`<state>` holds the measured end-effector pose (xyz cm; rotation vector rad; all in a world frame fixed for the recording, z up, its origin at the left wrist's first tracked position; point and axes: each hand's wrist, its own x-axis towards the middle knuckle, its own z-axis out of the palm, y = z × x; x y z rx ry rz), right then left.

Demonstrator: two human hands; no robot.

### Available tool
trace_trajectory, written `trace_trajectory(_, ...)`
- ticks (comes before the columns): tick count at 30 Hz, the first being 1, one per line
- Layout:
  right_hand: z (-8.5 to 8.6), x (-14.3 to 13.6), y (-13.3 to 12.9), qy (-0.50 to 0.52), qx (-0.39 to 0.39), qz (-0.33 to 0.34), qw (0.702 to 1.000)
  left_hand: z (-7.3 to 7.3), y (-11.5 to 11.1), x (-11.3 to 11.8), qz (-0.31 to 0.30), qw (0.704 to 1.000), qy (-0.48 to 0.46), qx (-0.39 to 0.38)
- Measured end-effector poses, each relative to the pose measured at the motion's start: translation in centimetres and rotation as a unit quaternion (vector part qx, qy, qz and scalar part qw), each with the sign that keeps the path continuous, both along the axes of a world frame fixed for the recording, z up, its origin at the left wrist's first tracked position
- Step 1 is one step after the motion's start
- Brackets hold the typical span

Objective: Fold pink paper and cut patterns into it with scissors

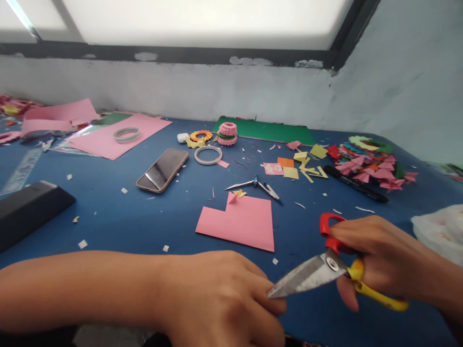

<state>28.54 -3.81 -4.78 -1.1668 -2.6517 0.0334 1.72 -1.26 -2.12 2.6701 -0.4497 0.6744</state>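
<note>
My right hand [387, 255] grips a pair of scissors [311, 274] with one red and one yellow handle. The blades are together and point left, their tip at the fingers of my left hand [231, 299]. That hand is closed, knuckles up, low in the view; whatever its fingers hold, if anything, is hidden. Just beyond it lies a pink paper sheet [249, 224] with a corner cut out. A small folded pink piece [233, 198] and a yellow scrap rest on its top edge. Behind the sheet, a drawing compass [256, 182] lies spread on the blue table [119, 226].
A phone [162, 169], a tape roll [208, 155] and a stack of pink paper rings [227, 134] stand further back. To the right are yellow scraps [290, 173], a black marker [356, 184] and a colourful paper pile [376, 161]. A black case [34, 209] lies left.
</note>
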Motion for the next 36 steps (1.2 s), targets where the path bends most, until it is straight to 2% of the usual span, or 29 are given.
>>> trace_trajectory(16, -0.26, 0.69, 0.10, 0.006, -0.071, -0.063, 0.995, -0.07, 0.11, -0.15, -0.007, 1.000, -0.012, -0.005)
trace_trajectory(22, -0.18, 0.60, 0.09, 0.015, -0.084, -0.059, 0.995, 0.22, 0.24, 0.02, -0.015, 1.000, -0.026, -0.010)
trace_trajectory(36, -0.09, 0.21, -0.13, 0.009, -0.045, -0.042, 0.998, -0.01, 0.33, 0.18, -0.017, 0.999, -0.029, -0.007)
